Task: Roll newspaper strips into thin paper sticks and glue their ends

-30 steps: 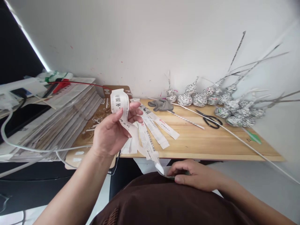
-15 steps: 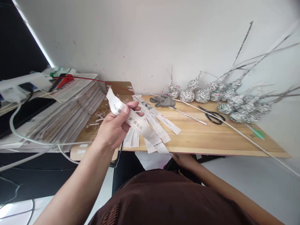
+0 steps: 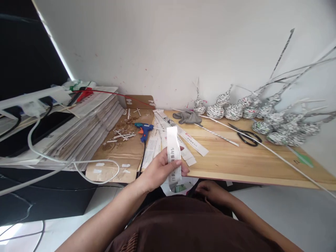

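Gently does it: the left hand (image 3: 159,171) has its thumb pressed on the front of the paper strip (image 3: 173,150) and other fingers behind it, so it is pinched between them. A soft, flat pinch seems best, since thin paper may crease if squeezed hard. The strip stands up from the hand, and its low end hangs by the bench's front edge, so it would be good to mind that edge and not let the paper catch or bend. The right hand (image 3: 210,190) is low, past the front edge, with its fingers curled; I cannot tell if they hold something. Just behind the strip, more strips (image 3: 195,144) lie fanned out on the bench (image 3: 231,162), and it is wise not to brush them. To the left, the glue gun (image 3: 145,129) lies by them; its tip may be hot, so the paper should not touch it. Farther out, the scissors (image 3: 244,135) lie toward the right end, and woven bulbs (image 3: 233,112) sit along the back edge.
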`<state>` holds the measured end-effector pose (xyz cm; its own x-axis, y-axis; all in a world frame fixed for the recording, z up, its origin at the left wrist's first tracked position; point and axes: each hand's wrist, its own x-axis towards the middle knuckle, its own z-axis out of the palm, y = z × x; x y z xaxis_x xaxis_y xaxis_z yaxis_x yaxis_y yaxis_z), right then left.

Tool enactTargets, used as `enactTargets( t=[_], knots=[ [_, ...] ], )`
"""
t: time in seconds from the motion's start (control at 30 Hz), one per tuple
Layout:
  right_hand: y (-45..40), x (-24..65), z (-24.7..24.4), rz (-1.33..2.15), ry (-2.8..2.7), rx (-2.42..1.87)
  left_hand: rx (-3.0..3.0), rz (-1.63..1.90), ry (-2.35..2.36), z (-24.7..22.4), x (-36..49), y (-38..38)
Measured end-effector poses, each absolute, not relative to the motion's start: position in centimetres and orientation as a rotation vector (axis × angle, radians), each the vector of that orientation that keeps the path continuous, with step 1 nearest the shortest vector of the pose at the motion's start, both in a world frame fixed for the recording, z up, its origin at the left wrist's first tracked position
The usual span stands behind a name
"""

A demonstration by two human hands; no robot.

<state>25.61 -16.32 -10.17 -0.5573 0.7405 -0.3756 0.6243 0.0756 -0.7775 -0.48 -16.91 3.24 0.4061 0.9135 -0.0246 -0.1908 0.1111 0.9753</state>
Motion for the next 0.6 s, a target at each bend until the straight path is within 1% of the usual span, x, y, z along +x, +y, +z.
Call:
enactTargets(
  t=[0.1,0.17,0.23,0.3,0.47,0.6],
  knots=[
    [-16.3,25.6,-6.7,1.681,-2.116,-1.313,1.22,0.857,0.808,2.4,0.0,-17.2],
    [-16.4,25.1,-4.2,1.781,-2.151,-1.2,1.235,0.812,0.803,2.4,0.1,-17.3],
    [-16.5,24.5,-1.9,1.847,-2.192,-1.061,1.236,0.791,0.775,2.6,-0.1,-17.2],
    [-16.6,23.9,-0.3,1.863,-2.191,-1.011,1.251,0.806,0.74,3.0,-0.3,-16.9],
    [-15.9,22.7,1.1,1.883,-1.935,-1.061,1.234,0.87,0.705,3.7,-0.9,-15.3],
    [-14.8,21.7,1.5,1.781,-1.768,-1.062,1.157,0.836,0.646,3.4,-0.8,-13.9]
  ],
)
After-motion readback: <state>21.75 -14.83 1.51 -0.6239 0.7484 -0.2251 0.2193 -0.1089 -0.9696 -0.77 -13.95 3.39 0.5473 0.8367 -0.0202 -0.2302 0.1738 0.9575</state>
